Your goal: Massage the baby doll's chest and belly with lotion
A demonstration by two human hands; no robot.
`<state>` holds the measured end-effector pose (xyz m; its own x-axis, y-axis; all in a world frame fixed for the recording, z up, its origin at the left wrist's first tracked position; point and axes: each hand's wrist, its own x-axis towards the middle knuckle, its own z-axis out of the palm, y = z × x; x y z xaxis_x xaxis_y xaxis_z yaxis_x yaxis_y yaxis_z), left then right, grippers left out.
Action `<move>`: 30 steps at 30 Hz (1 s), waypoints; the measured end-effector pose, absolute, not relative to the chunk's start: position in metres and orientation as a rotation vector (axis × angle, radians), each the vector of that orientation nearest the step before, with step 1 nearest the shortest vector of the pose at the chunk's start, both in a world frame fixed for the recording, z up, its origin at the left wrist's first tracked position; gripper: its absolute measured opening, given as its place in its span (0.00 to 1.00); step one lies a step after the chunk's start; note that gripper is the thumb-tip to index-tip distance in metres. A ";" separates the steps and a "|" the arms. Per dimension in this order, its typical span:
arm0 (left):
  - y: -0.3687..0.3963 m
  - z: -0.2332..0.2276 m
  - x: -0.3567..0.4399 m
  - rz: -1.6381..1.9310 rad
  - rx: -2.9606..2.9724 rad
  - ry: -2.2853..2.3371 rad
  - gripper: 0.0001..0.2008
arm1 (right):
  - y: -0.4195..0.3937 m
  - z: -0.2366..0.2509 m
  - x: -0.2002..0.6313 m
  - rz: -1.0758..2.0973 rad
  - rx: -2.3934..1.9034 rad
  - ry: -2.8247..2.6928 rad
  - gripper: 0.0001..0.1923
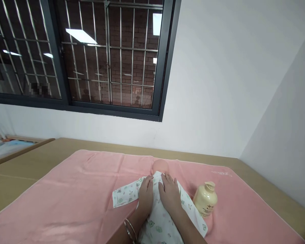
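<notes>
A baby doll lies on a pink towel (73, 193), head (160, 166) away from me, dressed in a white printed garment (157, 223). My left hand (145, 195) lies flat on the doll's chest, fingers together, with bangles on the wrist. My right hand (169, 193) rests flat beside it on the garment near the collar. One sleeve (123, 196) of the garment sticks out to the left. A cream lotion bottle (205, 200) lies on the towel just right of the doll.
The towel covers a tan table (27, 162) set against a white wall. A dark barred window (104, 57) is above. Another surface with blue and white items (5, 145) sits at far left.
</notes>
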<state>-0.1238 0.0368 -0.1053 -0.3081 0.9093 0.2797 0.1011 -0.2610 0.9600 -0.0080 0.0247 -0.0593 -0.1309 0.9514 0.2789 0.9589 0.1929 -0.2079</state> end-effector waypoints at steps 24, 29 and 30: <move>0.034 -0.112 -0.121 1.653 1.595 1.496 0.18 | 0.011 -0.056 0.009 0.101 -1.660 -2.256 0.27; 0.044 -0.116 -0.127 1.470 1.713 1.591 0.20 | 0.025 -0.059 0.020 0.003 -1.892 -2.056 0.30; 0.047 -0.116 -0.128 1.427 1.753 1.623 0.21 | 0.027 -0.061 0.021 0.018 -1.866 -2.078 0.30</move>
<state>-0.1279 0.0468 -0.1160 -0.1678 0.8916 0.4206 0.5317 -0.2774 0.8002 0.0215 0.0270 -0.0606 -0.0740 0.9664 0.2463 0.9620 0.1343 -0.2377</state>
